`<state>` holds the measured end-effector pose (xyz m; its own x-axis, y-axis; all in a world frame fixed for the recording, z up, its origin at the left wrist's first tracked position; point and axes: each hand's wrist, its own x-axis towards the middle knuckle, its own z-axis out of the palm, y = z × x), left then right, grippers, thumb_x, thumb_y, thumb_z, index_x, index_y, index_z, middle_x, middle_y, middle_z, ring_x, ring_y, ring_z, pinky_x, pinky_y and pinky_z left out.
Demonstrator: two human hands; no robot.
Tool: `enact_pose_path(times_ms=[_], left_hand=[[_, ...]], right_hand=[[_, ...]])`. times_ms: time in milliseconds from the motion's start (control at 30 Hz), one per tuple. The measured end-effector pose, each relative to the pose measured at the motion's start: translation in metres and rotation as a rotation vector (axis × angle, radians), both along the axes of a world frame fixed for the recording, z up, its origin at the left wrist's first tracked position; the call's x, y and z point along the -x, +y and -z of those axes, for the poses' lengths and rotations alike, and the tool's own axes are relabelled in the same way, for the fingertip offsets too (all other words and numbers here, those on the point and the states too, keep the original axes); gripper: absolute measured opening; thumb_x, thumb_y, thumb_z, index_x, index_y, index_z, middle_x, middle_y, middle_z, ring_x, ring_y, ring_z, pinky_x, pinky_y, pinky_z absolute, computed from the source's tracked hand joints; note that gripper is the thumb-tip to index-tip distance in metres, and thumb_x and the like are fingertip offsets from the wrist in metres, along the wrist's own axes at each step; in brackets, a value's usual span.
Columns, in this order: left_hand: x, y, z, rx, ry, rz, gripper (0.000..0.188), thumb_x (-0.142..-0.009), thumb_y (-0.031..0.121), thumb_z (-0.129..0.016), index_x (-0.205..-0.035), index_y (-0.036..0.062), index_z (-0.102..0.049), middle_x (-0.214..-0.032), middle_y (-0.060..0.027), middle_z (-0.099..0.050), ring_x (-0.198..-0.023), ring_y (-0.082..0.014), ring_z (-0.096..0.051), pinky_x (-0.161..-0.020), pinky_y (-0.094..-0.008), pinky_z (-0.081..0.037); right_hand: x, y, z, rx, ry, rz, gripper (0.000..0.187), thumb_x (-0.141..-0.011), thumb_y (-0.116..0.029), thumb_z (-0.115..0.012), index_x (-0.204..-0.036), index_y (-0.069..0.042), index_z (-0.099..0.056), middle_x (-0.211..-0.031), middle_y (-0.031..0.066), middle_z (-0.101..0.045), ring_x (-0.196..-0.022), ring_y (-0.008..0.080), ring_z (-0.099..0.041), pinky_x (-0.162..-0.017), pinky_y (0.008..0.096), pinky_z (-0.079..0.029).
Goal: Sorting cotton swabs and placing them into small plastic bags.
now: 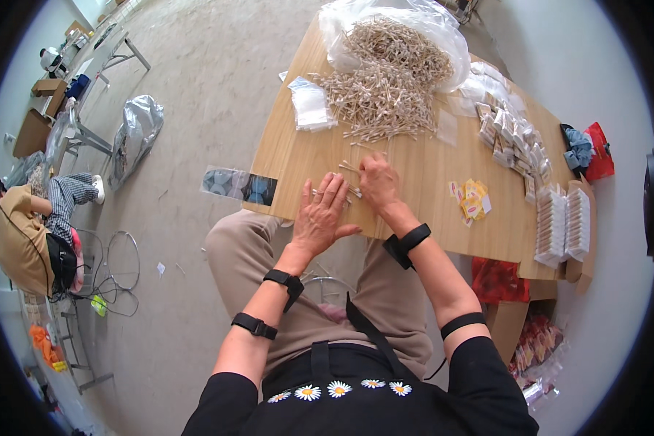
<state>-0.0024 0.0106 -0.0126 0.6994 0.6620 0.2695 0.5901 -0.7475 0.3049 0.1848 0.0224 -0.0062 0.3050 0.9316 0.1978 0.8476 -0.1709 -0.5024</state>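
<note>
A big heap of cotton swabs (382,98) with wooden sticks lies on the wooden table (283,156), partly spilling from a clear plastic bag (454,51). My left hand (320,218) rests at the near table edge, fingers stretched out flat over a few swabs whose tips show beside them. Right next to it, my right hand (378,183) is closed, its fingers curled down. A few loose swabs (348,167) stick out at its left side; its fingertips are largely hidden. Left of the heap lies a stack of small clear bags (312,107).
Yellow printed cards (473,200) lie to the right. Filled small packs (514,142) pile up beyond them, with packed rows (562,225) at the right edge. A dark patterned sheet (240,186) overhangs the left edge. Another person (33,232) sits far left.
</note>
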Motion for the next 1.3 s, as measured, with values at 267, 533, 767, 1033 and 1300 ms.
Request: enact_pose_path(times_ms=[267,533,767,1033,1300], left_hand=[[0.000,0.000,0.000,-0.015,-0.002,-0.008,0.099,-0.072,0.064,-0.071,-0.147,0.0048,-0.044,-0.155,-0.0081,-0.037,-0.149,-0.0244,-0.027,-0.120,-0.0554,-0.017],[-0.001,0.000,0.001,-0.021,-0.001,-0.006,0.100,-0.072,0.064,-0.071,-0.148,0.0049,-0.043,-0.155,-0.0087,-0.037,-0.148,-0.0249,-0.028,-0.120,-0.0566,-0.016],[-0.002,0.000,0.004,-0.048,0.011,-0.015,0.099,-0.073,0.066,-0.069,-0.147,0.0048,-0.043,-0.154,-0.0097,-0.037,-0.148,-0.0254,-0.027,-0.120,-0.0593,-0.011],[-0.002,-0.001,0.003,-0.045,-0.002,-0.014,0.103,-0.070,0.065,-0.073,-0.147,0.0038,-0.041,-0.155,-0.0101,-0.035,-0.147,-0.0261,-0.027,-0.119,-0.0613,-0.011],[-0.001,0.003,-0.011,-0.013,0.025,0.012,0.107,-0.070,0.064,-0.073,-0.149,0.0011,-0.038,-0.160,-0.0118,-0.030,-0.151,-0.0266,-0.023,-0.120,-0.0607,-0.006]], right_hand=[[-0.008,0.004,-0.002,0.046,-0.001,0.017,0.005,-0.085,-0.008,-0.061,-0.087,-0.006,-0.065,-0.099,0.0168,-0.063,-0.088,0.0393,-0.067,-0.075,0.0476,-0.054],[0.012,-0.013,-0.002,-0.102,0.048,-0.012,0.006,-0.084,-0.008,-0.063,-0.090,-0.006,-0.065,-0.092,0.0152,-0.062,-0.087,0.0358,-0.064,-0.075,0.0453,-0.052],[0.012,-0.015,0.000,-0.111,0.112,-0.146,0.005,-0.083,-0.005,-0.061,-0.086,-0.005,-0.065,-0.094,0.0179,-0.062,-0.083,0.0395,-0.065,-0.072,0.0477,-0.053],[-0.021,0.017,-0.002,-0.035,-0.128,0.131,0.009,-0.086,-0.005,-0.059,-0.092,-0.004,-0.066,-0.101,0.0171,-0.063,-0.088,0.0395,-0.068,-0.075,0.0474,-0.056],[-0.014,0.031,-0.022,-0.055,-0.099,0.016,0.009,-0.085,-0.006,-0.060,-0.090,-0.004,-0.067,-0.099,0.0179,-0.063,-0.086,0.0392,-0.068,-0.074,0.0474,-0.055]])
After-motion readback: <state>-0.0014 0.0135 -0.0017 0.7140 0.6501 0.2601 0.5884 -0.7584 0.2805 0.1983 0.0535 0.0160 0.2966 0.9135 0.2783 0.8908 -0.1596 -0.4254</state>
